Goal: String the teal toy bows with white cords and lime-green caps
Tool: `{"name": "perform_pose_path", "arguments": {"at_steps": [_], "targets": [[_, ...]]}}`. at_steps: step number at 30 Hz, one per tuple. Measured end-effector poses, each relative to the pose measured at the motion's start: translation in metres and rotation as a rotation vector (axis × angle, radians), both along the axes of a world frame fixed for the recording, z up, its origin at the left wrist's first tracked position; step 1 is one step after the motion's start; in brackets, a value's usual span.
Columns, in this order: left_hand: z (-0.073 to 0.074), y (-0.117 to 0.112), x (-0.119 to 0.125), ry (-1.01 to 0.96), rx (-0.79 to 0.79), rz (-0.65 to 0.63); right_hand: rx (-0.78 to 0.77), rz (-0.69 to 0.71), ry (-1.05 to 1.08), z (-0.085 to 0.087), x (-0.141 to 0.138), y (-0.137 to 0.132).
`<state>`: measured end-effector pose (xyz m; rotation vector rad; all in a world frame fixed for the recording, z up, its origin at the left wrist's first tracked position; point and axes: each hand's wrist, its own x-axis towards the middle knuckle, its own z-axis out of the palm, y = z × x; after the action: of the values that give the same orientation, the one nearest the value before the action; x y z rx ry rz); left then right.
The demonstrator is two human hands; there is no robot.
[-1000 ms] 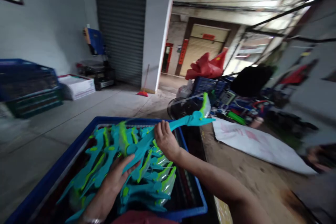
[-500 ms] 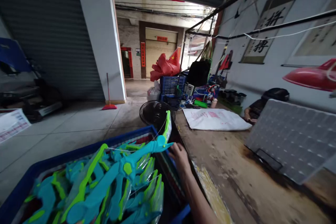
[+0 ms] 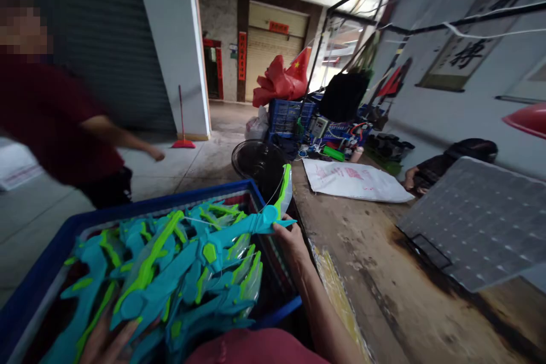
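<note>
A turquoise plastic toy bow [image 3: 209, 251] with bright green edges and a thin white string lies slantwise over a blue crate [image 3: 166, 200]. My right hand [image 3: 290, 239] pinches its far right end, near the pointed tip beside the round joint. At its near left end, my left hand [image 3: 111, 336] has its fingers curled around the bow, partly hidden beneath it. Several more turquoise and green pieces of the same kind [image 3: 239, 290] fill the crate under it.
Right of the crate is a worn worktable [image 3: 354, 261] with a white printed sack [image 3: 354, 180] and a grey dimpled panel [image 3: 473, 222]. A black fan [image 3: 258, 162] stands beyond the crate. A person in a dark red shirt [image 3: 55, 119] is at left; another person's arm [image 3: 416, 177] shows behind the panel.
A person has come into view at the left. The view has tilted down and turned slightly left; my left hand now shows more clearly at the bow's near end, and my right hand stays at its far end.
</note>
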<state>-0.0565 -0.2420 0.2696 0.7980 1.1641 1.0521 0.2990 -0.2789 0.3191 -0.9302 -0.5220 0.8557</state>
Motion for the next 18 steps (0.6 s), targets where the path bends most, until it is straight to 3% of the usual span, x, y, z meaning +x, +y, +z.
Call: {"name": "perform_pose_path", "arguments": {"at_steps": [3, 9, 18], "targets": [[0.003, 0.002, -0.006, -0.039, -0.017, -0.004, -0.012, -0.028, -0.016, -0.002, -0.01, -0.003], [-0.018, 0.001, -0.024, -0.104, -0.056, -0.003, -0.054, -0.041, -0.064, -0.018, -0.026, -0.005], [-0.024, -0.002, -0.022, -0.04, -0.024, -0.001, -0.097, -0.034, -0.137, -0.036, -0.027, -0.009]]}}
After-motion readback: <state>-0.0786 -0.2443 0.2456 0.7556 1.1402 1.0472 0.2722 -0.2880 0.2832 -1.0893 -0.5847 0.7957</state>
